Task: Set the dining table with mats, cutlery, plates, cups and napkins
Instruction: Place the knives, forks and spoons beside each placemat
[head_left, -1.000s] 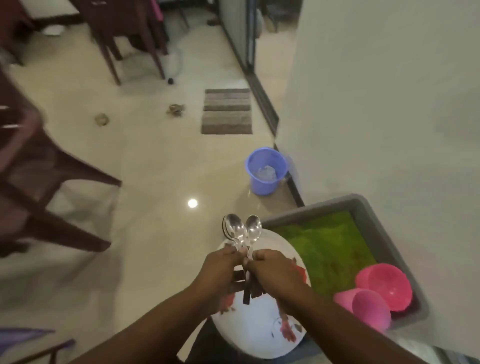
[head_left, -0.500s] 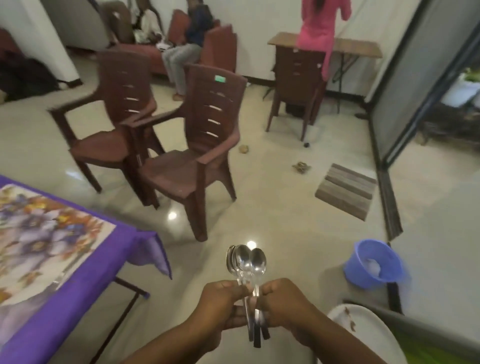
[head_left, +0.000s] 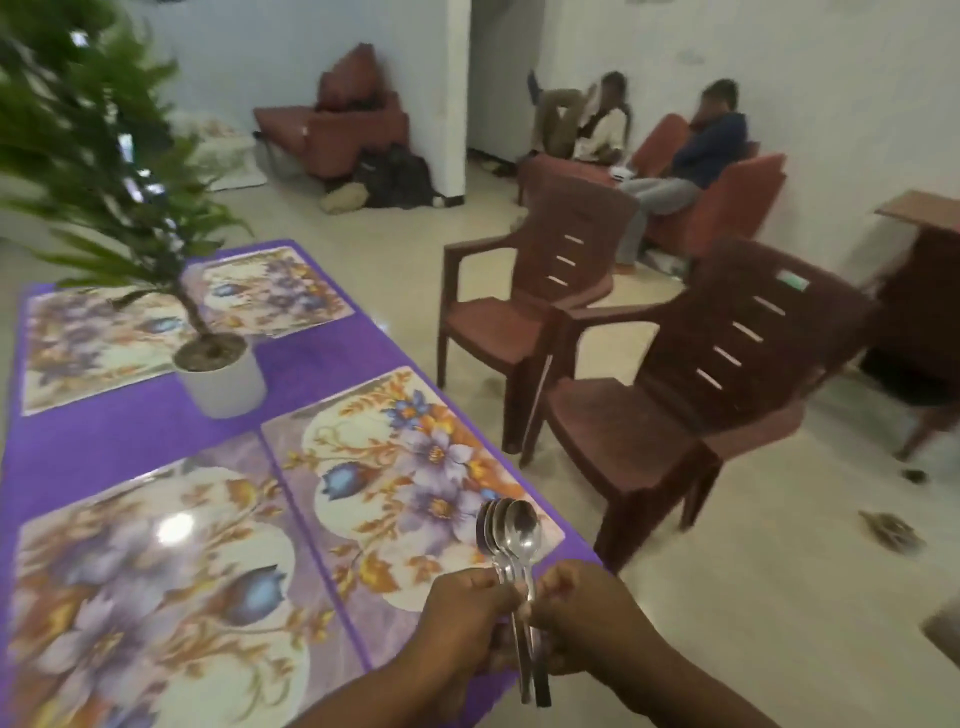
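- A bundle of spoons (head_left: 511, 540) is gripped by both hands above the table's near right corner; about three bowls can be told, stacked close, bowls up and handles hanging down between the palms. The exact count cannot be made out.
- The left hand (head_left: 462, 616) is closed around the handles from the left, fingers curled tight.
- The right hand (head_left: 587, 618) is closed on the same handles from the right, thumb and fingers pinched against them.
- Four mats are laid on the purple table (head_left: 104, 441): one (head_left: 395, 467) at the near right edge, one (head_left: 150, 582) at the near left, one (head_left: 275, 291) at the far right corner, one (head_left: 88, 343) at the far left.
- One potted plant (head_left: 218, 371) in a white pot is set at the middle of the table, between the four mats.
- Two brown plastic chairs (head_left: 691, 395) are placed just beside the table's right edge, side by side and touching.
- Two people are seen seated on red sofas by the far wall.
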